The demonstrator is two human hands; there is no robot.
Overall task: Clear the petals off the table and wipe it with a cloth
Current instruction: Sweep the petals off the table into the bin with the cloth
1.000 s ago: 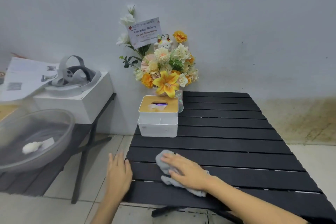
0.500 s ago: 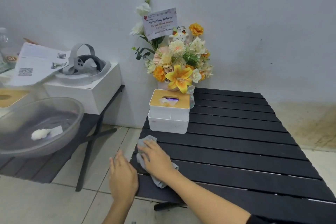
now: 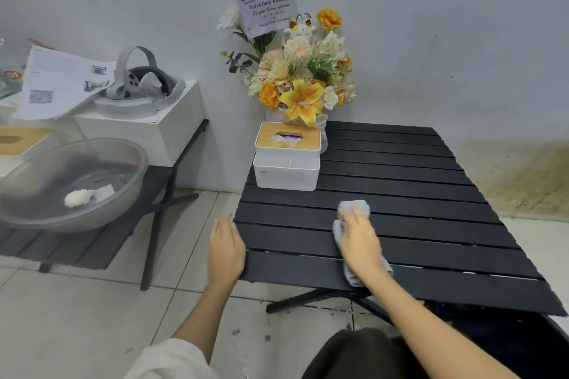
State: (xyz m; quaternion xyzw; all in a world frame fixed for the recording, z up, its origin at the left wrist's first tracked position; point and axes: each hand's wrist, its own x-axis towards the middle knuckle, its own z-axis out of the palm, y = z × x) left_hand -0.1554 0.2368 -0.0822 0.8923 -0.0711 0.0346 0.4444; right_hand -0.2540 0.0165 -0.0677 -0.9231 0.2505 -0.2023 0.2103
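Note:
A black slatted table [image 3: 415, 200] fills the middle and right of the view. My right hand [image 3: 358, 243] presses flat on a grey cloth [image 3: 357, 208] on the near slats, and the cloth pokes out ahead of and behind the hand. At the table's left edge, my left hand [image 3: 224, 248] rests against the side, fingers together, holding nothing. No petals show on the slats. A clear bowl [image 3: 37, 209] on the low black table to the left holds a few white petals [image 3: 80, 197].
A white tissue box with a wooden lid [image 3: 288, 160] stands at the table's far left corner, in front of a flower bouquet with a card [image 3: 301, 77]. To the left, a white box [image 3: 147, 132] carries a headset and papers. Tiled floor lies between the tables.
My right hand has slid the cloth from the table's left edge toward the right and a little farther away. My left hand stays at the left edge.

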